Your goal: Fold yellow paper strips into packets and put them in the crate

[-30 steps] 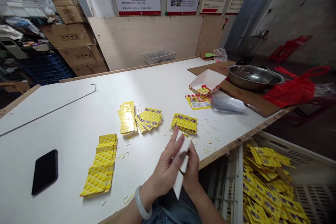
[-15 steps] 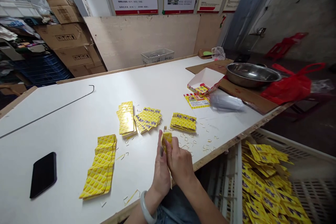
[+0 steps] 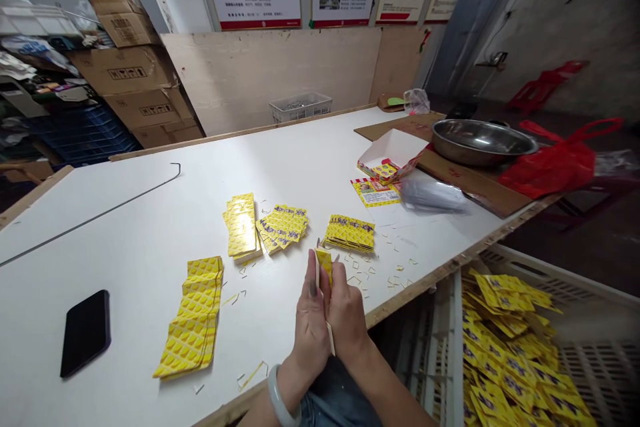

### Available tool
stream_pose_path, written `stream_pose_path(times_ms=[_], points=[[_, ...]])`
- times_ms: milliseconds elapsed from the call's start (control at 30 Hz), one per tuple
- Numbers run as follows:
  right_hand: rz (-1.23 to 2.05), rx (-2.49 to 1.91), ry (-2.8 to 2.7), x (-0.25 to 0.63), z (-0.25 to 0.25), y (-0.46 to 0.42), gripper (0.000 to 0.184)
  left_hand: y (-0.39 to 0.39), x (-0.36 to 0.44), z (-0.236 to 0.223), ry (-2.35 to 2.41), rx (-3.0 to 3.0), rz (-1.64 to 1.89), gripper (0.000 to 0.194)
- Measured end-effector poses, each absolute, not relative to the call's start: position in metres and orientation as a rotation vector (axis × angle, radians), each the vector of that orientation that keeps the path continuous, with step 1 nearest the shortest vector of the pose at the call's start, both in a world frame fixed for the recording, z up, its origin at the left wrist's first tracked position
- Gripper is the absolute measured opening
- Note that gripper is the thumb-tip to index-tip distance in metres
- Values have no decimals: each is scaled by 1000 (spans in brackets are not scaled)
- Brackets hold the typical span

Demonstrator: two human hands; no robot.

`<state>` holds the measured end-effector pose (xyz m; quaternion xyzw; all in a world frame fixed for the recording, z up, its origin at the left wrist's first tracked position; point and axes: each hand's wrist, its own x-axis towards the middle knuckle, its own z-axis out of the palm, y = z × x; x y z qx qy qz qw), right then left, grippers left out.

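Observation:
Pressed close together at the table's near edge, my left hand (image 3: 309, 320) and my right hand (image 3: 347, 310) both grip a folded yellow printed card (image 3: 325, 259). Its pale edge shows along my left fingers, and a lower corner sticks out below the palms. The rest of it is hidden by my hands. Just beyond lies a bundle of yellow cards (image 3: 350, 233) with purple print. A fanned pile of yellow cards (image 3: 283, 227) and an upright-lying stack (image 3: 242, 223) are to its left. Nearer on the left is a long staggered row of yellow cards (image 3: 193, 317).
Thin paper scraps (image 3: 361, 270) litter the white table (image 3: 135, 267). A black phone (image 3: 86, 333) lies at left. Farther right are an open box (image 3: 393, 153), clear plastic sleeves (image 3: 433, 195), a metal basin (image 3: 483, 141) and a red bag (image 3: 550, 163). A crate (image 3: 455, 347) holds many yellow packets.
The card has turned slightly in my hands, its pale edge now facing me more. My right hand has shifted a little, and its fingers sit closer to my left hand.

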<state>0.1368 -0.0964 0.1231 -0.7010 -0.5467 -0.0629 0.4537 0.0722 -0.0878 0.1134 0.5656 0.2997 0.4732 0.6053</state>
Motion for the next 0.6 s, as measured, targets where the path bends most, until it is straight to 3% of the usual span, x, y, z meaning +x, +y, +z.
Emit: stream_pose_path(times_ms=[300, 467, 500, 600], points=[[240, -1648, -1211, 155, 106, -78, 27, -64, 73, 104, 630, 1331, 1007, 61], [387, -1539, -876, 168, 80, -68, 32, -55, 59, 88, 435, 1723, 852, 98], [425, -1523, -853, 168, 77, -68, 33, -56, 57, 85, 463, 1775, 845, 96], [602, -1530, -950, 171, 77, -74, 37, -58, 57, 73, 623, 1588, 935, 63]])
